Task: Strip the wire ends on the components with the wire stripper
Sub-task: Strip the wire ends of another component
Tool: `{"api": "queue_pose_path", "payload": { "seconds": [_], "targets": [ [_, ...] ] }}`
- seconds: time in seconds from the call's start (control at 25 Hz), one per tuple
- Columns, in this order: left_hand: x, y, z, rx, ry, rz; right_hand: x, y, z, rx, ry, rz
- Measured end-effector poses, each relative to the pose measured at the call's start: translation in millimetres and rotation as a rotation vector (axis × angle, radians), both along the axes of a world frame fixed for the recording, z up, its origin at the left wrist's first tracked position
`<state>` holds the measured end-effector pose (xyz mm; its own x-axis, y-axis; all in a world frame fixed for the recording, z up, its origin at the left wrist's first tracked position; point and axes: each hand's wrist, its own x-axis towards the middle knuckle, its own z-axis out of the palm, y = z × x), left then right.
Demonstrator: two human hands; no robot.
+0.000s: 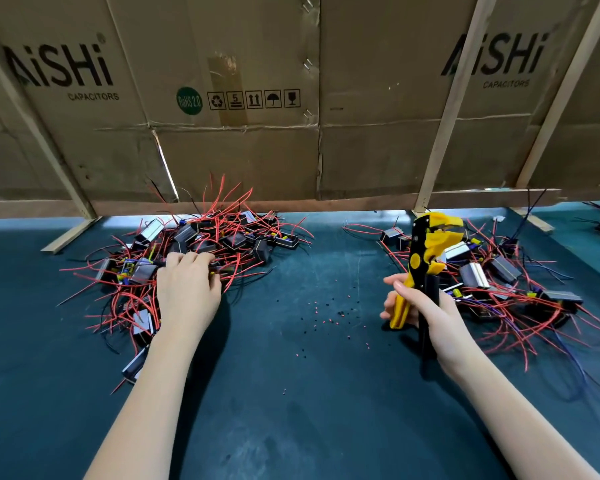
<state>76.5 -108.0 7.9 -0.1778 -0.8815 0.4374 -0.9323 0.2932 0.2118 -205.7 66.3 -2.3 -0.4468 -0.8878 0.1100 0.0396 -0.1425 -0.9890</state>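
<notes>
"While the left hand (187,289) reached into the left pile of components (201,247), what did its fingers do?"

"They curled down among the red wires (229,209). I could not tell if they held one."

"And the right hand (426,310)?"

"It gripped the yellow and black wire stripper (426,251) by its handles and held it upright over the green tabletop (291,410), beside the right pile of components (499,282)."

"What lay between the hands?"

"Tiny red and black bits (329,317), scattered on the tabletop in front of the cardboard wall (239,150)."
</notes>
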Motion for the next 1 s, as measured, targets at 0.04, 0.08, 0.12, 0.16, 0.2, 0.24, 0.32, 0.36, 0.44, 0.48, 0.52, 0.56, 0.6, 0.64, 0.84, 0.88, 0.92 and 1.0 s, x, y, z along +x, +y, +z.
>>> {"api": "queue_pose_path", "payload": {
  "seconds": [0.04, 0.08, 0.12, 0.16, 0.2, 0.24, 0.32, 0.36, 0.44, 0.48, 0.52, 0.56, 0.6, 0.64, 0.84, 0.88, 0.92, 1.0],
  "targets": [
    [0.0, 0.1, -0.4, -0.001, -0.001, 0.008, -0.1, -0.2, -0.7, -0.004, -0.004, 0.001],
    [0.6, -0.3, 0.1, -0.003, 0.008, 0.009, -0.1, -0.8, -1.2, -0.008, -0.007, 0.001],
    [0.5, -0.5, 0.6, -0.001, 0.03, 0.007, -0.9, -0.9, -1.5, -0.01, -0.007, -0.001],
    [0.6, 0.1, 1.0, 0.003, 0.061, 0.005, -1.4, -1.2, -2.0, -0.009, -0.007, -0.002],
    [1.1, 0.8, 2.0, 0.0, 0.098, 0.006, -1.8, -1.8, -2.5, -0.009, -0.01, 0.0],
    [2.4, 1.4, 3.6, -0.02, 0.144, 0.006, -2.1, -1.8, -2.9, -0.01, -0.013, 0.003],
    [6.6, 4.0, 9.6, -0.11, 0.249, -0.007, -2.5, -1.6, -3.9, -0.016, -0.012, 0.008],
    [9.1, 4.7, 11.9, -0.13, 0.282, -0.023, -2.8, -1.4, -4.4, -0.02, -0.009, 0.011],
    [12.0, 5.0, 13.7, -0.034, 0.269, -0.051, -2.4, -1.6, -4.5, -0.027, -0.002, 0.021],
    [11.5, 5.4, 13.2, 0.063, 0.227, -0.052, -2.5, -1.9, -4.8, -0.03, 0.003, 0.027],
    [10.0, 4.9, 11.0, 0.144, 0.179, -0.047, -3.0, -2.2, -5.2, -0.033, 0.008, 0.03],
    [7.3, 3.9, 8.4, 0.186, 0.148, -0.042, -3.8, -2.4, -5.3, -0.035, 0.013, 0.032],
    [4.9, 2.7, 5.9, 0.196, 0.128, -0.035, -4.5, -2.4, -5.6, -0.035, 0.015, 0.036],
    [4.3, 1.4, 3.7, 0.201, 0.105, -0.026, -4.3, -2.7, -6.2, -0.035, 0.014, 0.04],
    [5.2, -4.0, -5.7, 0.213, -0.098, 0.001, -3.1, -2.4, -6.9, -0.045, 0.017, 0.051],
    [5.0, -4.0, -5.9, 0.193, -0.092, 0.001, -2.8, -2.3, -6.7, -0.047, 0.019, 0.05],
    [4.8, -3.8, -4.9, 0.18, -0.081, -0.003, -2.7, -2.0, -6.4, -0.047, 0.02, 0.049],
    [5.4, -1.1, -0.6, 0.183, -0.064, -0.024, -3.1, -1.4, -6.0, -0.044, 0.015, 0.049]
  ]
}}
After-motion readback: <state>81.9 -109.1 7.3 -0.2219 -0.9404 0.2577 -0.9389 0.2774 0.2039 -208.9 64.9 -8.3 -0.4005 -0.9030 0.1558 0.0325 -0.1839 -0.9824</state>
